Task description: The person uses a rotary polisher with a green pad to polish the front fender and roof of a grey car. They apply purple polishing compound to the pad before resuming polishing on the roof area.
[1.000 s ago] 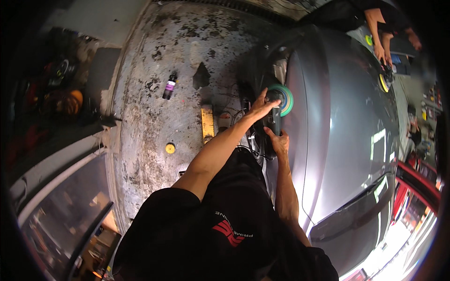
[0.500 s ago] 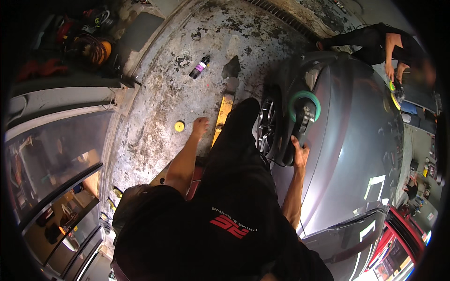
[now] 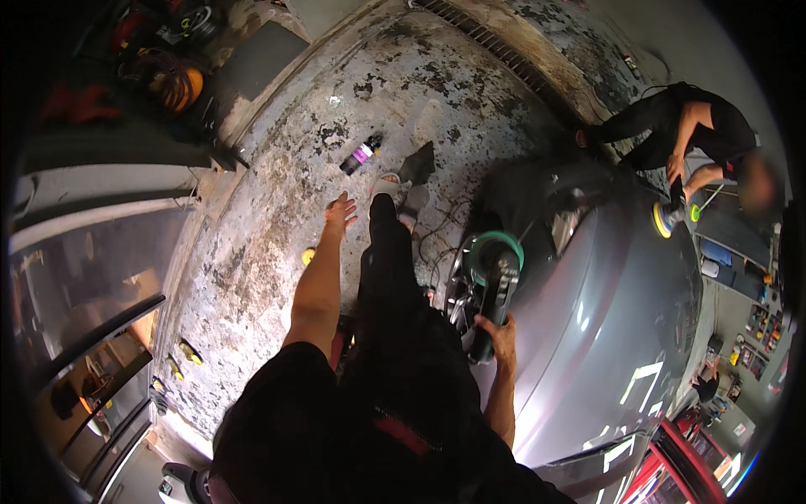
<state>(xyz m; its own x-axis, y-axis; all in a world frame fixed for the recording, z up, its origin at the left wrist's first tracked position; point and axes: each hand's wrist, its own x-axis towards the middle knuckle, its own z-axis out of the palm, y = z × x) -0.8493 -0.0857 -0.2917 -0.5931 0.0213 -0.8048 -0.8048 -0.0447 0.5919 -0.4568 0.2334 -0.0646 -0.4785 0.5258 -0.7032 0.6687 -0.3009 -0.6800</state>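
My right hand (image 3: 499, 338) grips the black body of a power polisher (image 3: 501, 284). Its round green-rimmed pad (image 3: 478, 252) hangs beside the front wheel of a dark grey car (image 3: 579, 311). On the other side, my left hand (image 3: 339, 212) is empty and stretched over the floor with its fingers apart. Beyond that hand lies a black bottle with a purple and white label (image 3: 361, 156). A dark cloth (image 3: 417, 164) is to the right of the bottle. Partly hidden by my left forearm is a small yellow disc (image 3: 308, 255).
At the far right another person (image 3: 690, 130) bends over the car with a yellow-padded polisher (image 3: 662, 220). A power cord (image 3: 437, 244) loops on the worn floor near the wheel. A floor drain grate (image 3: 495, 50) runs along the top. Yellow pads (image 3: 191, 351) lie at left.
The polisher has moved left and lower in view with my right hand. My left hand has opened and reached forward. My foot now shows near the bottle. The other person's polisher has shifted left.
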